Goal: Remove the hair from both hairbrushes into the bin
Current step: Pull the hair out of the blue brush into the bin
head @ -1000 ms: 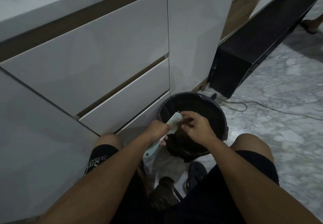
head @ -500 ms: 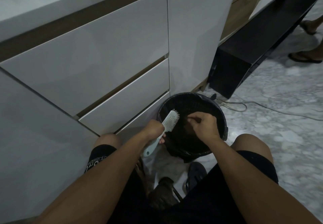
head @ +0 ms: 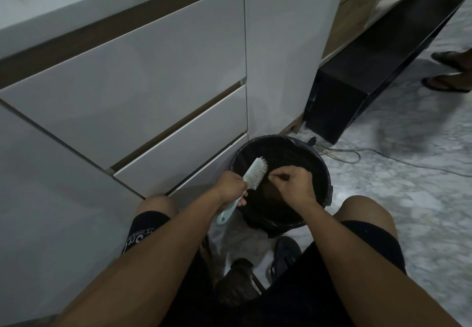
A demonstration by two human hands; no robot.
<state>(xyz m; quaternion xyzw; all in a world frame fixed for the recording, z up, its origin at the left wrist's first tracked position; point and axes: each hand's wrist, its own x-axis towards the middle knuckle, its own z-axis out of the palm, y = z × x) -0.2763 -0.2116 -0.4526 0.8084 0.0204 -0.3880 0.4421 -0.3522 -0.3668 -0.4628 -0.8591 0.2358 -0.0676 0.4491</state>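
So our right hand [head: 293,183] has come off the bristles since a second ago and now sits just beside the brush head, fingertips pinched together over the bin (can't tell if there's actually any hair between them, too dark and small). Our left hand [head: 231,186] is still wrapped tight around the handle of the pale mint hairbrush [head: 251,176], head tilted up and away from us, bristles facing right toward the other hand. The end of the handle pokes out below the fist.

Both hands are over the near-left part of the black bin [head: 321,171], which sits on the marble floor [head: 408,199] right up against the white drawers [head: 158,96]. We're crouched with our knees either side of it. A dark sandal [head: 284,254] lies just in front of the bin between our legs. A cable [head: 357,151] trails across the floor behind the bin, and someone else's feet [head: 449,71] have shown up at the far right edge.
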